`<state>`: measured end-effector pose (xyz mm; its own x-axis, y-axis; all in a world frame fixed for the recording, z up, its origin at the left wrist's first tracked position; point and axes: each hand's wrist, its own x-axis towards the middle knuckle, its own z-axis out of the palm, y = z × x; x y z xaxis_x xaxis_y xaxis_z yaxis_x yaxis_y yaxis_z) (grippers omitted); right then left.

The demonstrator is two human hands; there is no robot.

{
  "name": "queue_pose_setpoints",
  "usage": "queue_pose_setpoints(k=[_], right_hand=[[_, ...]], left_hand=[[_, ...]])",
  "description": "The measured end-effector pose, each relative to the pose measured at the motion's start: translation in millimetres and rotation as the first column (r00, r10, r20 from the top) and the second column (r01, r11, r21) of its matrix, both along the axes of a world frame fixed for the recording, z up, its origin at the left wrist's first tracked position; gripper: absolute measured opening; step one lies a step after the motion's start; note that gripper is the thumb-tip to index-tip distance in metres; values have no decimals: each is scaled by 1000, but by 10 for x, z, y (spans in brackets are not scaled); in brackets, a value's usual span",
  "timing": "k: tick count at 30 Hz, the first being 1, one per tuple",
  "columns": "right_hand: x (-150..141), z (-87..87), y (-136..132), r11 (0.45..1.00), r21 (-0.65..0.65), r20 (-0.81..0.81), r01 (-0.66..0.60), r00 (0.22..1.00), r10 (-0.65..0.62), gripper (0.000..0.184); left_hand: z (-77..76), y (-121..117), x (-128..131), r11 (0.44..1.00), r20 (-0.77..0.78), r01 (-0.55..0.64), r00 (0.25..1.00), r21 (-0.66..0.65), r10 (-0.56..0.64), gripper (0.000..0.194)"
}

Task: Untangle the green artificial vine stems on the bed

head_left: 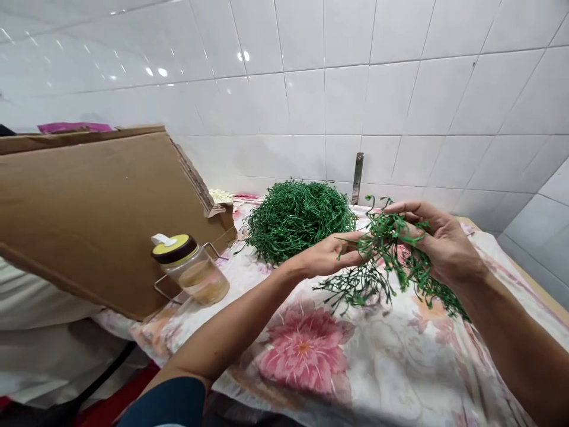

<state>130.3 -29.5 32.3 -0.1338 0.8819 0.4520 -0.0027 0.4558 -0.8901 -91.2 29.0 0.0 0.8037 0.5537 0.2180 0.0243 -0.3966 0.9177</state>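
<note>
Green plastic stems with small buds at their tips (389, 240) are between my two hands, above the floral cloth. My right hand (448, 246) is closed around a bunch of them, thumb and fingers pressing it. From the left, my left hand (326, 255) reaches in, its fingertips pinched on the stems' near ends; the stems partly cover those fingertips. Under the hands, a loose cluster of similar stems (360, 287) lies on the cloth. More stems (444, 296) trail below my right wrist, partly hidden by the arm. Behind my left hand stands a large heap of green stems (302, 219).
A floral cloth (400, 362) covers the table. To the left are a clear jar with a yellow-and-brown lid (195, 270), a bent metal wire (160, 287) and a large cardboard box (89, 219). A metal strip (358, 178) leans on the white tiled wall (347, 101).
</note>
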Motion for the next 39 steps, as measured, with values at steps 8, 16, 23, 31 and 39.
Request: queue_pose_setpoints(k=[8, 16, 23, 31, 39], right_hand=[[281, -222, 19, 983, 22, 170, 184, 968, -185, 28], [247, -430, 18, 959, -116, 147, 258, 959, -240, 39], [358, -377, -68, 923, -128, 351, 364, 887, -301, 44], [414, -418, -148, 875, -55, 300, 480, 844, -444, 39], [433, -454, -168, 841, -29, 120, 541, 837, -534, 35]], left_hand=[[-396, 62, 62, 861, 26, 6, 1000, -508, 8, 55], [-387, -71, 154, 948, -144, -7, 989, -318, -41, 32], [-375, 28, -102, 934, -386, -273, 855, 232, 346, 29], [-292, 40, -311, 911, -397, -341, 822, 233, 409, 35], [-223, 62, -491, 713, -211, -533, 713, 455, 668, 35]])
